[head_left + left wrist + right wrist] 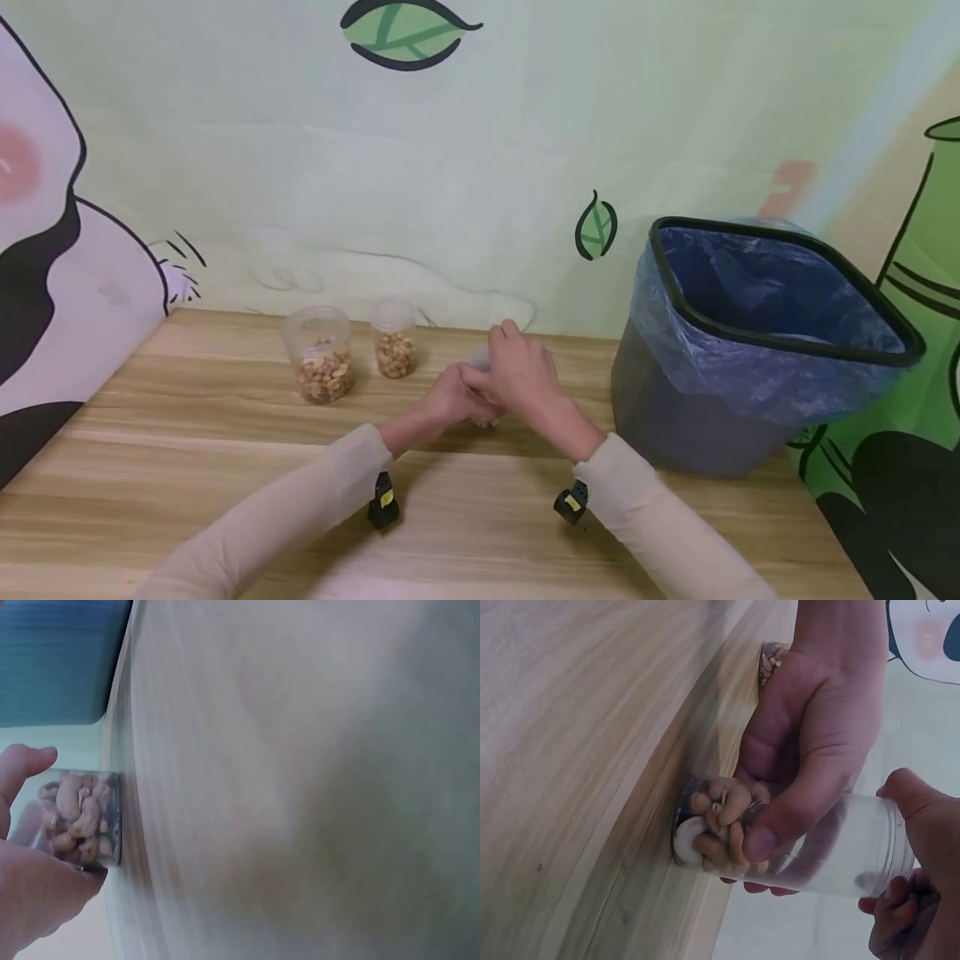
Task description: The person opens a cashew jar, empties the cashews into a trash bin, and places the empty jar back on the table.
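A slim clear plastic jar (810, 866) with cashews (724, 817) in its lower part stands on the wooden table. My left hand (452, 398) is wrapped around its body, thumb on the near side in the right wrist view. At the jar's top, my right hand (522, 371) grips the rim area with curled fingers and thumb. A pale lid (479, 358) shows partly between the hands in the head view; the fingers hide the rest. In the left wrist view the cashew-filled base (79, 814) shows beyond the left hand (37, 896).
Left of the hands stand a wide clear jar (322, 371) and a narrower lidded jar (395, 350), both partly filled with nuts. A grey bin (675, 417) with a blue liner bag stands at the right. Behind the table (480, 517) rises a printed wall covering (247, 150).
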Motion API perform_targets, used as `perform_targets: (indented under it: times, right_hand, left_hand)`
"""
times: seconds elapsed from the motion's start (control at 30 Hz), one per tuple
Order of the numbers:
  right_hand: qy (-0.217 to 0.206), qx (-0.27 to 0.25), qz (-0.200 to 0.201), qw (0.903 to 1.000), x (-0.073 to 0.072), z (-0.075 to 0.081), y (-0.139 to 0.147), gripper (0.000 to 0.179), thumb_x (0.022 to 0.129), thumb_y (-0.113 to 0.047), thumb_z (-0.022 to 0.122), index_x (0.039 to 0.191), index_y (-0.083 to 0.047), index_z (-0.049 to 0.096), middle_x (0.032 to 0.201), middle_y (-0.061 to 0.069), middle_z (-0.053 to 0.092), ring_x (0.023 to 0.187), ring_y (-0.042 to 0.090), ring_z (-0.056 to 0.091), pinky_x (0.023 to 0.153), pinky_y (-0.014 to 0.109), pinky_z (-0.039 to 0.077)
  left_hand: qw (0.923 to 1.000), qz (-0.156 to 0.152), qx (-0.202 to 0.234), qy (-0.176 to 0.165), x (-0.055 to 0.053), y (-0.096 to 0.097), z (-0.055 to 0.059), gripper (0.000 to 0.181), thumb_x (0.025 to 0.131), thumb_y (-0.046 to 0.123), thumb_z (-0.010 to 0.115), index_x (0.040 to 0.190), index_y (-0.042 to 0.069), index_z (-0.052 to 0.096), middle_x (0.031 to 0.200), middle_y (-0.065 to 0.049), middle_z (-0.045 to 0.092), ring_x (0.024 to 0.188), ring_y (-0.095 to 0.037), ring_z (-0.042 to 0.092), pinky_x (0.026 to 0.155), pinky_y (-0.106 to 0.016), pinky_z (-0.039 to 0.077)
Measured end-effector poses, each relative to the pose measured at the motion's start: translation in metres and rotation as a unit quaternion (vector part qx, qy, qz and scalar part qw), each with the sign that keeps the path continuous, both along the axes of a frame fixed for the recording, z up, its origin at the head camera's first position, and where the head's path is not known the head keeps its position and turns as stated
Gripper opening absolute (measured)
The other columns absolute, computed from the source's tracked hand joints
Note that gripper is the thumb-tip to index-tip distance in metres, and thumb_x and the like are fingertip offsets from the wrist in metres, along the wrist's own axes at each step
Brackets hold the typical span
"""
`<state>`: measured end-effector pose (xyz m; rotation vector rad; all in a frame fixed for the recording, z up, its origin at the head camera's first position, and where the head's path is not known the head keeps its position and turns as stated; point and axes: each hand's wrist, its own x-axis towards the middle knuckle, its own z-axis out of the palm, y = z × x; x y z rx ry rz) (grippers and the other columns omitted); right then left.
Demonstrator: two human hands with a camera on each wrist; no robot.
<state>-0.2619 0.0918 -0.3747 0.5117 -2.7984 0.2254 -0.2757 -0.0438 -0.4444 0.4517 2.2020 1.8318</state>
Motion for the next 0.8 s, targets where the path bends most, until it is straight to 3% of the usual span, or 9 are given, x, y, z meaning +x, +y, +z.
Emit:
perform_targets:
  times: [0.23, 0.43, 0.53, 0.8]
  right_hand:
    - [0.022, 0.006, 0.009, 0.9997, -0.001, -0.001, -0.001, 0.049, 0.088, -0.047, 0.066, 0.097, 0.001, 0.065, 0.085, 0.008, 0.055, 0.057, 0.019, 0.053, 0.044, 0.030, 0.047]
    - [0.033, 0.003, 0.022, 0.9992, -0.004, 0.002, -0.001, 0.047, 0.087, -0.047, 0.065, 0.094, -0.001, 0.063, 0.082, 0.006, 0.053, 0.056, 0.018, 0.051, 0.043, 0.027, 0.044]
    - [0.032, 0.006, 0.033, 0.9989, -0.007, 0.003, 0.001, 0.046, 0.087, -0.047, 0.066, 0.094, -0.002, 0.063, 0.082, 0.005, 0.054, 0.056, 0.017, 0.051, 0.043, 0.027, 0.044]
    - [-0.027, -0.052, 0.125, 0.9904, -0.017, 0.001, 0.014, 0.040, 0.080, -0.044, 0.072, 0.100, -0.010, 0.064, 0.097, 0.001, 0.058, 0.079, 0.015, 0.056, 0.066, 0.032, 0.049]
  left_hand:
    - [0.9973, -0.068, -0.016, -0.025, -0.008, -0.009, 0.005, 0.041, 0.074, -0.009, 0.077, 0.112, -0.005, 0.063, 0.103, -0.008, 0.065, 0.085, -0.016, 0.060, 0.074, -0.028, 0.053]
    - [0.9933, -0.096, -0.002, -0.064, -0.013, -0.011, 0.012, 0.046, 0.074, -0.015, 0.074, 0.116, -0.002, 0.060, 0.102, -0.011, 0.065, 0.076, -0.018, 0.065, 0.069, -0.031, 0.058]
    - [0.9922, -0.110, -0.004, -0.059, -0.016, -0.012, 0.012, 0.045, 0.074, -0.015, 0.075, 0.115, -0.003, 0.060, 0.101, -0.014, 0.065, 0.074, -0.018, 0.065, 0.068, -0.031, 0.058]
    - [0.9861, -0.150, -0.025, -0.067, -0.024, -0.017, 0.004, 0.026, 0.075, -0.012, 0.080, 0.096, -0.008, 0.064, 0.079, -0.010, 0.071, 0.068, -0.020, 0.068, 0.065, -0.031, 0.057]
